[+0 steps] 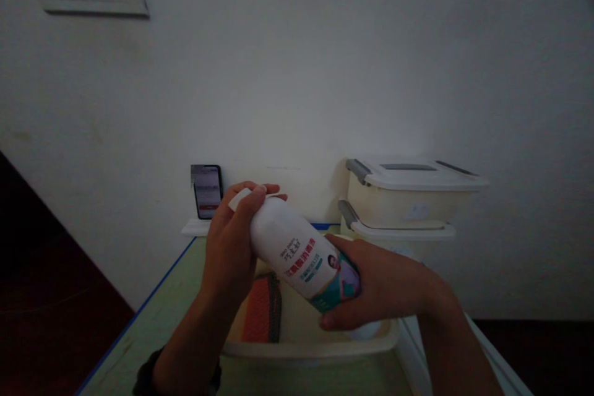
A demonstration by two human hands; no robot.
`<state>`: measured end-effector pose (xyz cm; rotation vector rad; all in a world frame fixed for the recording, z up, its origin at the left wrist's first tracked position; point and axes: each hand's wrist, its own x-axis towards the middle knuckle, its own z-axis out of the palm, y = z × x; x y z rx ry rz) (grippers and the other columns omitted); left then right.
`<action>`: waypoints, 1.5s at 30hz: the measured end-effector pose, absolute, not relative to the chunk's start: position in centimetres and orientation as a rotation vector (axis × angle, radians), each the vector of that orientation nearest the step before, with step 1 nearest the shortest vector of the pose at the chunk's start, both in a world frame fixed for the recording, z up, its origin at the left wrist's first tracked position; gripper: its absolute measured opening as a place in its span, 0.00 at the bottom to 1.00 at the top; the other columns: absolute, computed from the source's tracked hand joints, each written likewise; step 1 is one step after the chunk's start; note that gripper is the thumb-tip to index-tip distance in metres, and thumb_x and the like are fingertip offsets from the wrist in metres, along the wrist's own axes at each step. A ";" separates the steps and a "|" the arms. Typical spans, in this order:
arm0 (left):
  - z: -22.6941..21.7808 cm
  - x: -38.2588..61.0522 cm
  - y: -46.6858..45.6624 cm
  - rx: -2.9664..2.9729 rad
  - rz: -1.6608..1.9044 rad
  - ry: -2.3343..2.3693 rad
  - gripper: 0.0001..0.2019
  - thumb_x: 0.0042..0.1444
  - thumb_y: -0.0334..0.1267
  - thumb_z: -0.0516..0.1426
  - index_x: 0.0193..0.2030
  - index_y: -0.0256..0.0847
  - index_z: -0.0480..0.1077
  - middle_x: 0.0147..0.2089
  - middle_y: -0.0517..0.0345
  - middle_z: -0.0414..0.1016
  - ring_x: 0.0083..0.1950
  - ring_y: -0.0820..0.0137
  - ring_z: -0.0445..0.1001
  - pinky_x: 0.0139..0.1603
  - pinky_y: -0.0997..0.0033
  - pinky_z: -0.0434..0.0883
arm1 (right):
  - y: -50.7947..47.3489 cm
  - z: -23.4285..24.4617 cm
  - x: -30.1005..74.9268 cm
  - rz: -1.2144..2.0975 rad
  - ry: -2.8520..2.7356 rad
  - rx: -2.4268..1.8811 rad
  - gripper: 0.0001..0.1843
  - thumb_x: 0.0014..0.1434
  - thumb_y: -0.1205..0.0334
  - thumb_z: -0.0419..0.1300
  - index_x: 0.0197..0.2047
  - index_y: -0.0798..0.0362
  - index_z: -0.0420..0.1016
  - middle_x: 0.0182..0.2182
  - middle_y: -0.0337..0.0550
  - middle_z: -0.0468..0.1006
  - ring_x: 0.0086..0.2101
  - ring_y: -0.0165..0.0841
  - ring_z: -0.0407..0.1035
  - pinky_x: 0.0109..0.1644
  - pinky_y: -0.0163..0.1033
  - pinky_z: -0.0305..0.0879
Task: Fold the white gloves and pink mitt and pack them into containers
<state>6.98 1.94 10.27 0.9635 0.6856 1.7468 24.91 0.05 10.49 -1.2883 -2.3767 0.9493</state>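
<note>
I hold a white disinfectant bottle (pixel 290 247) tilted over a tray, its top up to the left and its base down to the right. My left hand (pixel 232 235) is closed around the top end, where a small white piece shows between thumb and fingers. My fingers hide the rest of that end. Around the printed lower part, my right hand (pixel 380 284) is wrapped. Beneath the bottle, an orange and dark grey cloth or sponge (pixel 260 312) lies in the cream tray (pixel 306 351). Something pale and rounded (pixel 365 330) is partly hidden under my right hand.
Behind the tray to the left, a phone (pixel 207 192) stands upright on a white stand (pixel 195 228) against the wall. Two lidded storage boxes (pixel 399 207) with grey clips are stacked at the back right. The green tabletop (pixel 153 315) has a blue edge.
</note>
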 end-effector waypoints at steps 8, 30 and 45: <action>10.5 6.2 2.8 0.800 1.678 0.674 0.10 0.46 0.43 0.60 0.28 0.38 0.68 0.33 0.57 0.75 0.36 0.64 0.76 0.34 0.67 0.73 | -1.7 10.5 22.1 0.131 -2.293 -1.570 0.28 0.42 0.49 0.63 0.47 0.49 0.65 0.36 0.43 0.75 0.32 0.41 0.70 0.31 0.43 0.62; 10.7 6.3 1.7 1.193 1.755 0.604 0.05 0.50 0.40 0.55 0.30 0.41 0.66 0.28 0.57 0.76 0.31 0.65 0.74 0.32 0.68 0.69 | -0.8 10.4 22.5 0.637 -2.316 -1.291 0.31 0.42 0.43 0.62 0.45 0.52 0.64 0.35 0.42 0.74 0.29 0.33 0.68 0.27 0.35 0.60; 10.9 7.7 1.2 1.054 1.900 0.552 0.13 0.41 0.35 0.61 0.35 0.43 0.65 0.36 0.60 0.73 0.39 0.66 0.73 0.42 0.66 0.69 | -0.7 10.1 21.1 -0.077 -2.112 -1.361 0.31 0.44 0.53 0.63 0.51 0.52 0.61 0.40 0.46 0.70 0.39 0.41 0.65 0.40 0.47 0.62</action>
